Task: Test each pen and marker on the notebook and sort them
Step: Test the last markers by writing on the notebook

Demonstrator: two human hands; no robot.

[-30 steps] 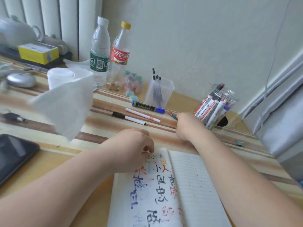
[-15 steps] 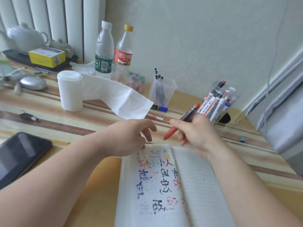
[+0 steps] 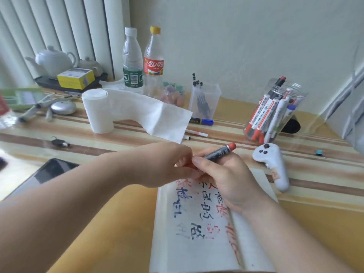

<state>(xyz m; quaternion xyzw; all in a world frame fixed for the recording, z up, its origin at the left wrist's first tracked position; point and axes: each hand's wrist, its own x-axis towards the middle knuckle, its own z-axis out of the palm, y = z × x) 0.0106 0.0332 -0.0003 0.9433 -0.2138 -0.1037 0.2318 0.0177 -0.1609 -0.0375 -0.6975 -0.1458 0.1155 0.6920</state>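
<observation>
Head view. Striped table (image 3: 118,138); open notebook (image 3: 187,243) at near centre, left page marked with red, blue and black strokes. Clear jar (image 3: 275,107) of markers at rear right; square tub (image 3: 204,97) of pens at rear centre. Right hand (image 3: 226,180) and left hand (image 3: 163,166) meeting above notebook's top edge. Right fingers curled round dark marker (image 3: 218,153) barrel, red butt up-right; left fingers pinching its red lower end.
</observation>
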